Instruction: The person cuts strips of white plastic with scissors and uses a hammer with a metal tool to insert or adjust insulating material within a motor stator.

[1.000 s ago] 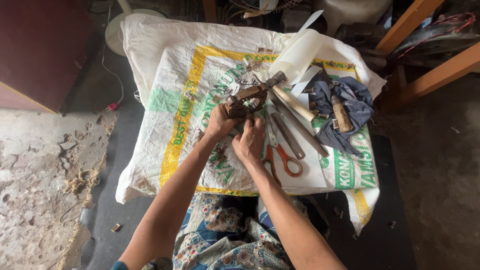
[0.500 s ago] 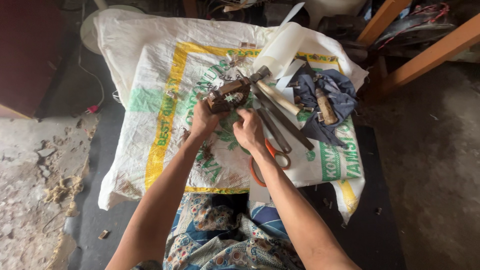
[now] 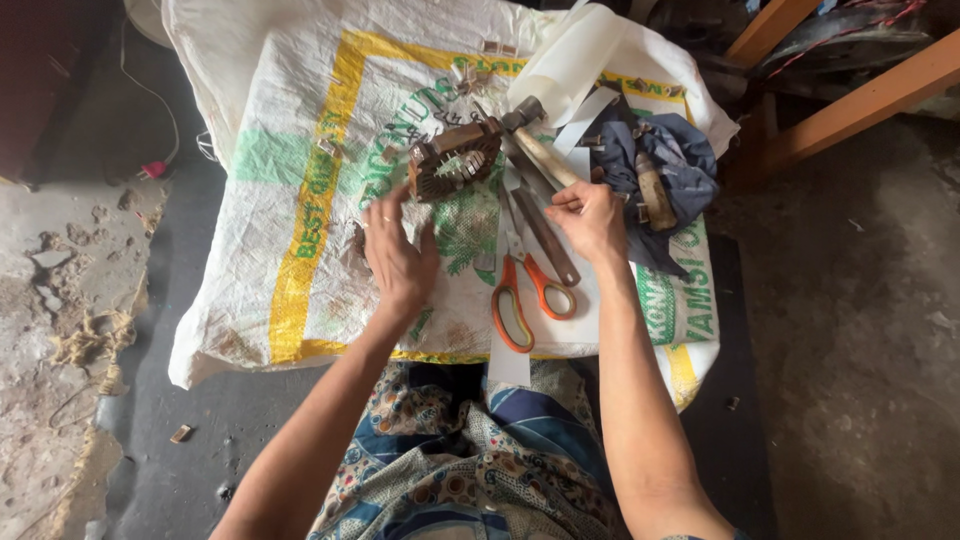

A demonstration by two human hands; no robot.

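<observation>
Woven white sacking (image 3: 300, 150) with yellow and green print covers the table. On it lies a brown ring-shaped metal part (image 3: 452, 160), just above the left hand (image 3: 398, 258), which rests flat on the sack, fingers spread, holding nothing. The right hand (image 3: 590, 215) curls loosely over the wooden handle of a hammer (image 3: 540, 150); whether it grips is unclear. Orange-handled scissors (image 3: 525, 290) lie between the hands, beside a dark blue cloth (image 3: 680, 165).
</observation>
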